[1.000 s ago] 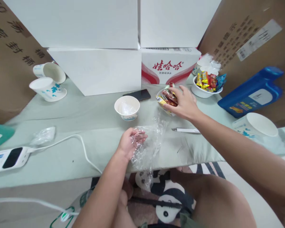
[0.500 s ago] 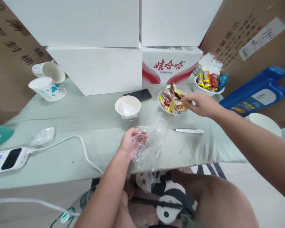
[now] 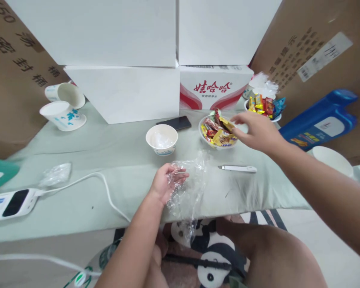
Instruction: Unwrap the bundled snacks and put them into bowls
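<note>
The clear plastic bowl (image 3: 217, 148) on the desk (image 3: 108, 156), right of centre, looks well filled: wrapped snacks (image 3: 221, 138) are heaped in it up to the rim, a few poking above. That much seems done; what appears left is the loose clear film (image 3: 196, 180), which seems to hold nothing and trails over the desk's front edge, not yet put aside. The left hand (image 3: 170, 181) has its fingers loosely curled on that film, while the right hand (image 3: 256, 130) reaches to the right side of the heap, fingers bent — whether its grip has hold of a wrapper or merely rests there, I cannot tell. Left of the heap stands a paper bowl (image 3: 162, 151) with crumpled clear plastic (image 3: 163, 140) inside, and behind it a dark phone (image 3: 177, 122) lies flat. A white-handled cutter (image 3: 238, 169) lies just in front of the snacks, below the right forearm — the nearest thing in the way, its tip pointing toward the film. Farther right are a second bowl (image 3: 277, 119) of bright sweets (image 3: 267, 105) and a leaning blue bottle (image 3: 322, 120); a white cable (image 3: 103, 180) curves across the left side.
</note>
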Tool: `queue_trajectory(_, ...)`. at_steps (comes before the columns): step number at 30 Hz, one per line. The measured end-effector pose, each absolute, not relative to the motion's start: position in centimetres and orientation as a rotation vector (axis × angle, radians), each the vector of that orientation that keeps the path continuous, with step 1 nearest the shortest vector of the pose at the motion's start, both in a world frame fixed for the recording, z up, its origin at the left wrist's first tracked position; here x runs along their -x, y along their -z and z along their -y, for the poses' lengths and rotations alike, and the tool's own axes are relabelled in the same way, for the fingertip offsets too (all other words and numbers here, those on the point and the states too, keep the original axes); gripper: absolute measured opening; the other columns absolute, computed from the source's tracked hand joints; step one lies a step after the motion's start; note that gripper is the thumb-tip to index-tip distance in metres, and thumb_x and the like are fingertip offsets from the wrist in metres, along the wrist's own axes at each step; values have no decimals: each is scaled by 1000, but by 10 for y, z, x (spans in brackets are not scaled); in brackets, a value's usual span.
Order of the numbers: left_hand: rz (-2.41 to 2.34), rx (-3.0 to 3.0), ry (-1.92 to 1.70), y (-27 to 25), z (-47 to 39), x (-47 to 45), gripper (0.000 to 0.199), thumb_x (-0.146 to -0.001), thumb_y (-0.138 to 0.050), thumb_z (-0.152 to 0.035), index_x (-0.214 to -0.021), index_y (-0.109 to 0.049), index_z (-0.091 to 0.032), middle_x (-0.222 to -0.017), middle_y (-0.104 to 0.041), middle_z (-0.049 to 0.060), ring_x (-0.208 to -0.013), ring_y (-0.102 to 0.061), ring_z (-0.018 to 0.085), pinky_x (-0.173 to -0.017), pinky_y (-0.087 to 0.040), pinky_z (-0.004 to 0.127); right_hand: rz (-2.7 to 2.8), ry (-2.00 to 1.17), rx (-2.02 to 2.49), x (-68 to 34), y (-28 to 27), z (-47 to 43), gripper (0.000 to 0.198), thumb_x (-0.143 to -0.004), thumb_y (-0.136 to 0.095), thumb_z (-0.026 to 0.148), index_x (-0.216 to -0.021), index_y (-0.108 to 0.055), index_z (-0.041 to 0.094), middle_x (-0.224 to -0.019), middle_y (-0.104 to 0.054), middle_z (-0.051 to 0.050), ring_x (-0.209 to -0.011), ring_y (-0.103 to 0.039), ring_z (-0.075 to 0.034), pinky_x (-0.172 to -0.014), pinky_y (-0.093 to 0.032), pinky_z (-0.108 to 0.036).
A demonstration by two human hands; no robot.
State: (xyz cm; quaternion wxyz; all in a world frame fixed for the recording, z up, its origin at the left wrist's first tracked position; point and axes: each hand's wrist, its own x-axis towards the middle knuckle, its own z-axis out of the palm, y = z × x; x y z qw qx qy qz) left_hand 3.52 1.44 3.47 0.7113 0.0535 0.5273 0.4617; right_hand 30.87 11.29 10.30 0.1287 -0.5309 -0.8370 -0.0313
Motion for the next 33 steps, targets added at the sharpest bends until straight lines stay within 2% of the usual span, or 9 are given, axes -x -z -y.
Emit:
queue_trajectory(4,-1061,-191,-945,-33,-11,-18,13,-66,-50,-15,-54,-54,-15,-69,-73,10,-61,-74,21,-45,-48,21,2154,-221,1252,-297,-66,-52,24,-89,-60,34,-111,-62,23,-109,-72,-10,-99,-68,-26,-89,-54,-42)
queue_trajectory(10,-815,-378,-821,-25,1,1,15,-61,-58,-21,-49,-55,-13,-81,-77,17,-68,-75,26,-37,-42,19,1818,-982,1163,-251,14,4,79,-81,-74,47,-148,-34,31,-155,-44,-14,-143,-47,-31,-114,-44,-53)
queue_trajectory(12,-803,-428,-810,-25,5,-1,13,-61,-59,-22,-52,-61,-11,-83,-78,18,-72,-76,27,-39,-44,20,1767,-1160,1088,-238,20,9,79,-78,-77,45,-145,-38,32,-159,-39,-14,-147,-43,-31,-114,-45,-52)
queue_trajectory(15,-865,-481,-873,-27,9,-7,18,-62,-60,-21,-66,-72,-8,-86,-78,17,-71,-75,26,-42,-46,21,1650,-1234,1153,-227,15,8,25,-84,-68,37,-107,-63,27,-147,-50,-13,-139,-51,-30,-100,-55,-45)
queue_trajectory(17,-933,-491,-969,-29,8,-10,16,-62,-60,-21,-64,-71,-10,-83,-78,15,-69,-74,24,-45,-48,21,1540,-1187,1230,-226,12,4,10,-84,-64,33,-83,-63,24,-134,-57,-13,-129,-59,-29,-91,-58,-41)
queue_trajectory(21,-1022,-464,-1124,-32,5,-10,16,-60,-61,-22,-47,-55,-14,-75,-75,10,-65,-73,22,-47,-50,22,1277,-1121,1296,-239,16,-4,13,-79,-69,30,-75,-60,22,-118,-64,-9,-101,-71,-24,-85,-59,-41)
queue_trajectory(27,-1073,-551,-1223,-28,6,5,6,-53,-63,-20,-50,-62,-15,-64,-69,5,-60,-71,19,-49,-50,22,843,-973,1189,-283,22,-12,26,-78,-72,26,-72,-47,23,-94,-64,-1,-91,-72,-19,-75,-60,-32)
queue_trajectory(30,-1073,-691,-918,-29,10,23,18,-53,-73,-22,-69,-76,-13,-68,-74,10,-61,-72,21,-51,-50,22,769,-1010,1097,-304,14,-15,30,-75,-71,21,-72,-41,23,-90,-65,2,-92,-72,-19,-78,-61,-36)
queue_trajectory(33,-1011,-756,-613,-30,10,39,56,-56,-87,-39,-105,-79,-12,-106,-79,21,-91,-78,30,-70,-59,29,657,-1146,1046,-313,4,-13,36,-69,-74,17,-71,-38,23,-88,-66,3,-80,-71,-16,-71,-60,-32)
